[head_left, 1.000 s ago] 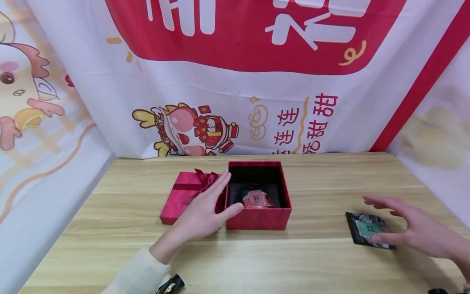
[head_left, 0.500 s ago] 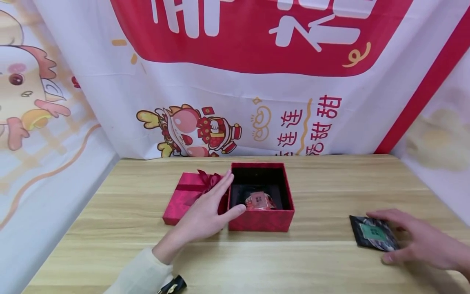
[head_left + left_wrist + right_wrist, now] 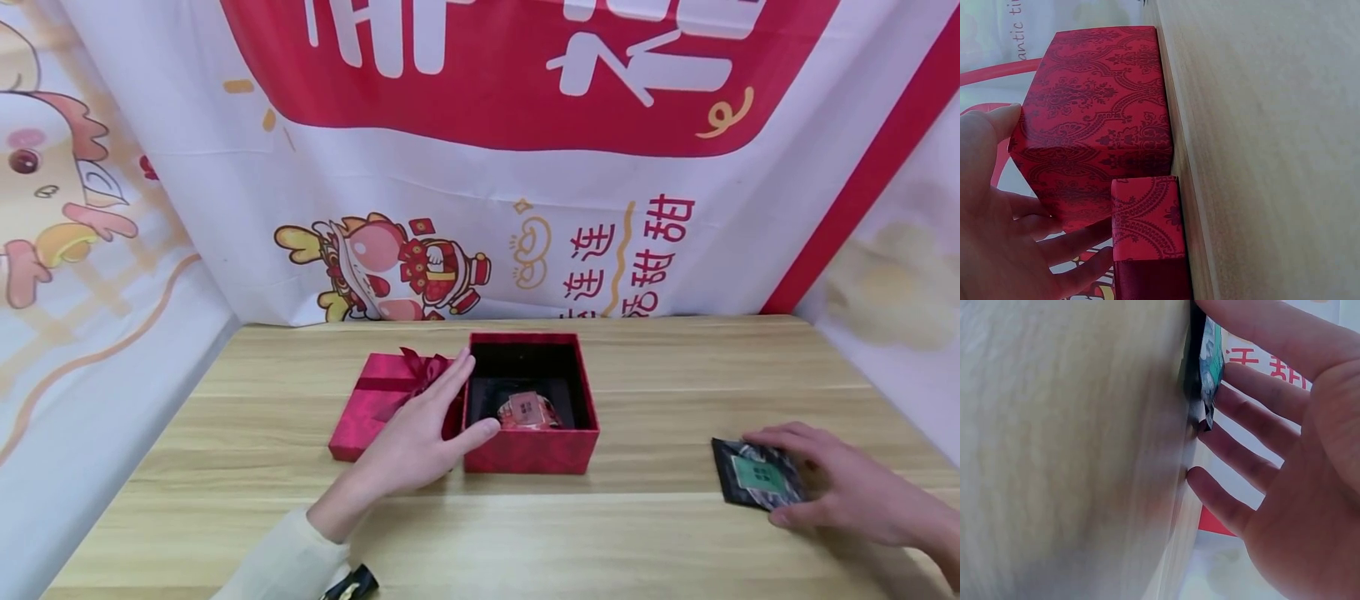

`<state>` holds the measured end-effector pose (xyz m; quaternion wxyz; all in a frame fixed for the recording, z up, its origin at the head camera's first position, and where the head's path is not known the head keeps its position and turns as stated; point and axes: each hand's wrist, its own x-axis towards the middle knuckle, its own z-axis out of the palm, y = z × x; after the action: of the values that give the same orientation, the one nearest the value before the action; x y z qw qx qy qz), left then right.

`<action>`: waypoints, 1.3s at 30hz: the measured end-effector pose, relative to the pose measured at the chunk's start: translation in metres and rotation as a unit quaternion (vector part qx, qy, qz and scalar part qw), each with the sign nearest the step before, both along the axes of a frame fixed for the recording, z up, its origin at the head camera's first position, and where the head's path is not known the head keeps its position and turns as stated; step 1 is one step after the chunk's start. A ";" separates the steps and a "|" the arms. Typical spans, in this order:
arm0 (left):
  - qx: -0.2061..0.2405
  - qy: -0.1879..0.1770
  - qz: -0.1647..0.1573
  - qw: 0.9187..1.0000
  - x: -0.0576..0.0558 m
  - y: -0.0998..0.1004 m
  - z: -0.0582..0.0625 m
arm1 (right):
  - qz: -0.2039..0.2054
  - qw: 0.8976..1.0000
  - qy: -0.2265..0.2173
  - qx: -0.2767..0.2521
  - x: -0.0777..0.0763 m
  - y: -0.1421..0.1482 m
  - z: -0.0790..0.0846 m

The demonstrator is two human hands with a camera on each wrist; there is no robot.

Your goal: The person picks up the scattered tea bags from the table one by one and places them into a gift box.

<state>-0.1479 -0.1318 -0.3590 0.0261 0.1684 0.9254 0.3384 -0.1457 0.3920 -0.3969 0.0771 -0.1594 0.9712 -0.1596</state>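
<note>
A red patterned gift box stands without its lid, its inside black. Inside lies a packet with a pink label. My left hand rests against the box's left side, fingers extended and thumb at the near left corner; the left wrist view shows the fingertips passing between box and lid. To the right, a flat black packet with a green label lies on the table. My right hand holds it across its right part, thumb at the near edge and fingers at the far edge. Its right end is hidden under the hand.
The box's red lid with a dark red ribbon bow lies left of the box, partly behind my left hand. The wooden table ends at a printed cloth backdrop. More cloth hangs at both sides.
My right hand has come down from above the green-labelled packet, and its thumb and fingers have closed about the packet's edges. The left hand has stayed at the box.
</note>
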 end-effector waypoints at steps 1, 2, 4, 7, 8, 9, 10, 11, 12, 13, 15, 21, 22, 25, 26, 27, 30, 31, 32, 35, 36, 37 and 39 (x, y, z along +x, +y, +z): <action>0.001 0.000 0.000 1.000 0.000 0.000 0.000 | 0.001 1.000 0.006 0.001 0.000 0.000 -0.001; 0.002 0.000 0.001 1.000 0.000 0.000 0.000 | 0.003 1.000 0.016 0.003 0.000 0.000 -0.002; 0.002 -0.001 0.002 1.000 0.000 0.000 0.000 | 0.005 0.999 0.032 0.007 0.001 -0.001 -0.002; 0.001 -0.003 0.003 1.000 0.001 0.001 0.000 | 0.007 0.999 0.051 0.006 0.001 -0.003 -0.002; 0.001 -0.003 0.002 1.000 0.000 0.001 0.000 | 0.008 0.998 0.060 0.003 0.000 -0.004 -0.002; 0.001 -0.002 0.002 1.000 0.000 0.001 0.000 | 0.008 0.998 0.066 -0.001 0.000 -0.006 -0.001; 0.002 -0.002 0.001 1.000 0.000 0.001 0.000 | 0.008 0.997 0.077 -0.006 0.000 -0.008 -0.001; 0.002 -0.002 0.001 1.000 0.000 0.001 0.000 | 0.011 0.996 0.087 -0.013 -0.001 -0.010 0.000; 0.003 -0.001 -0.001 1.000 0.000 0.001 0.000 | 0.015 0.994 0.102 -0.020 -0.001 -0.012 0.001; 0.004 0.000 -0.002 1.000 0.000 0.001 0.000 | 0.016 0.993 0.113 -0.026 -0.002 -0.015 0.002; 0.004 -0.004 -0.002 1.000 0.000 0.002 0.001 | 0.018 0.991 0.124 -0.038 -0.003 -0.022 0.007; 0.003 -0.006 0.000 1.000 0.000 0.002 0.001 | 0.035 0.984 0.154 -0.086 -0.010 -0.048 0.022; 0.003 -0.004 0.000 1.000 0.000 0.001 0.001 | 0.034 0.983 0.157 -0.090 -0.011 -0.053 0.024; 0.003 0.002 -0.001 1.000 0.000 0.002 0.002 | 0.032 0.980 0.167 -0.100 -0.014 -0.066 0.031; 0.003 0.002 -0.001 1.000 0.000 0.002 0.002 | 0.031 0.980 0.169 -0.101 -0.015 -0.071 0.033; 0.002 0.002 0.000 1.000 0.000 0.002 0.002 | 0.030 0.979 0.169 -0.106 -0.016 -0.075 0.035; 0.003 0.002 0.000 1.000 0.000 0.002 0.002 | 0.032 0.977 0.173 -0.118 -0.019 -0.088 0.040; 0.003 0.002 0.000 1.000 0.000 0.002 0.002 | 0.033 0.977 0.173 -0.122 -0.020 -0.092 0.042; 0.004 0.001 0.000 1.000 0.000 0.002 0.002 | 0.035 0.976 0.172 -0.125 -0.021 -0.096 0.043; 0.005 0.000 0.000 1.000 0.001 0.002 0.002 | 0.042 0.975 0.170 -0.135 -0.024 -0.108 0.048; 0.006 -0.001 0.001 1.000 0.001 0.002 0.002 | 0.045 0.975 0.165 -0.141 -0.025 -0.112 0.049; 0.006 -0.002 0.001 1.000 0.001 0.001 0.001 | 0.048 0.975 0.160 -0.147 -0.026 -0.117 0.050; 0.004 -0.002 0.001 1.000 0.001 0.000 0.001 | 0.052 0.974 0.152 -0.158 -0.029 -0.127 0.053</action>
<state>-0.1470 -0.1314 -0.3582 0.0272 0.1668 0.9241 0.3427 -0.1749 0.2650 -0.3443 -0.0895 -0.2420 0.9245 -0.2805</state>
